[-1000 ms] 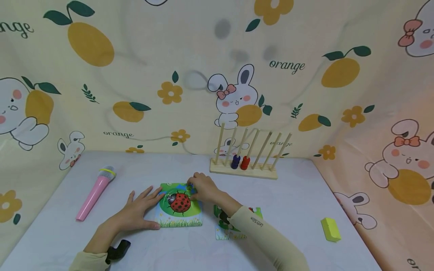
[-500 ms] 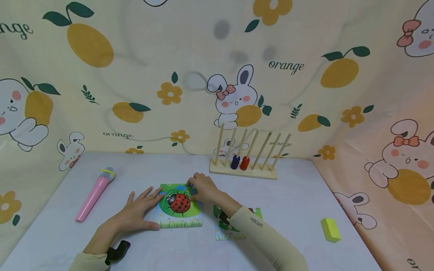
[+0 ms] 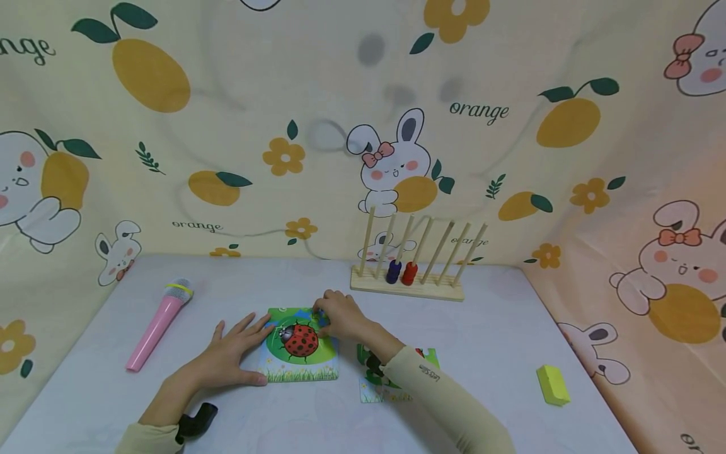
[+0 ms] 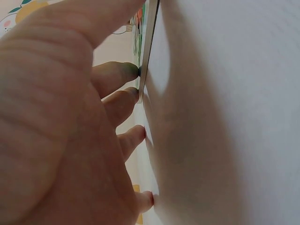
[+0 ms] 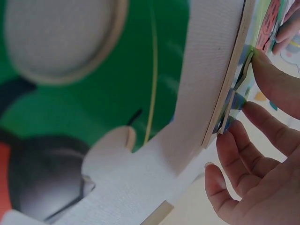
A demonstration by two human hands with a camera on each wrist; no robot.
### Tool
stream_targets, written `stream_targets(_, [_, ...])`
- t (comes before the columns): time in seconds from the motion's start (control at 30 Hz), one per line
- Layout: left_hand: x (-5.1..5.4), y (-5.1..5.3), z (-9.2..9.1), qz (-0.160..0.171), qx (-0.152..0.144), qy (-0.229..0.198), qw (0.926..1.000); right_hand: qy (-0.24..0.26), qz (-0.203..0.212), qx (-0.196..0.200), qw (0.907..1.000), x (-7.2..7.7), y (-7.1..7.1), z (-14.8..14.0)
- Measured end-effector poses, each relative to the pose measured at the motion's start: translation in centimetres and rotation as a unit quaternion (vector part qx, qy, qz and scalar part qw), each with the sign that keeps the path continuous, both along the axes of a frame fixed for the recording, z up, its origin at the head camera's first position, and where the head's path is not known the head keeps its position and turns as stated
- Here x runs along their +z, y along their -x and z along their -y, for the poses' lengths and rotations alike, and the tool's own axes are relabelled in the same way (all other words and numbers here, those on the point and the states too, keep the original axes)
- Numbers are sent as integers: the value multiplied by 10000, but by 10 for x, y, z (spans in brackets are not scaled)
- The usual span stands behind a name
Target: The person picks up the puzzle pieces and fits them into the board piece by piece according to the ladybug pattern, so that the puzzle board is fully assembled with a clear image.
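A ladybug jigsaw puzzle (image 3: pixel 300 370) lies flat on the white table, its thin wooden edge showing in the left wrist view. My left hand (image 3: pixel 229 356) is spread along its left side, fingertips touching the edge and thumb at the lower left corner. At the upper right corner, my right hand (image 3: pixel 345 317) pinches a blue-green puzzle piece (image 5: pixel 228 108) between thumb and fingers. That piece sits slightly tilted over the board in the right wrist view. Under my right forearm lies a second picture puzzle (image 3: pixel 371 392), partly hidden, with gaps showing in its picture.
A pink toy microphone (image 3: pixel 155 331) lies at the left. At the back stands a wooden peg rack (image 3: pixel 408 289) with purple beads (image 3: pixel 394 272) and red beads (image 3: pixel 410 273). A yellow-green block (image 3: pixel 553 384) is at the right. A black curved object (image 3: pixel 200 420) is by my left wrist.
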State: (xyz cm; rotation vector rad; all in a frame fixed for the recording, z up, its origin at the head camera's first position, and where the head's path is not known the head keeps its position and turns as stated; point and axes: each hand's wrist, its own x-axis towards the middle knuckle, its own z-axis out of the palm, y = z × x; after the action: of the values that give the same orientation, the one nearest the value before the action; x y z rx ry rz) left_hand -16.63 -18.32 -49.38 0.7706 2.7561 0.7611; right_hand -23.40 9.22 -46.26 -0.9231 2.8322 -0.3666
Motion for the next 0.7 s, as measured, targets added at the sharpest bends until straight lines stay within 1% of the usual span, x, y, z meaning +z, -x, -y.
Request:
stream_targets(0.47, [0, 0, 0, 13, 13, 9, 10000, -2, -43, 4, 10000, -1, 0, 0])
stream_targets(0.7, [0, 0, 0, 16, 6, 24, 10000, 20, -2, -19, 10000, 0, -1, 0])
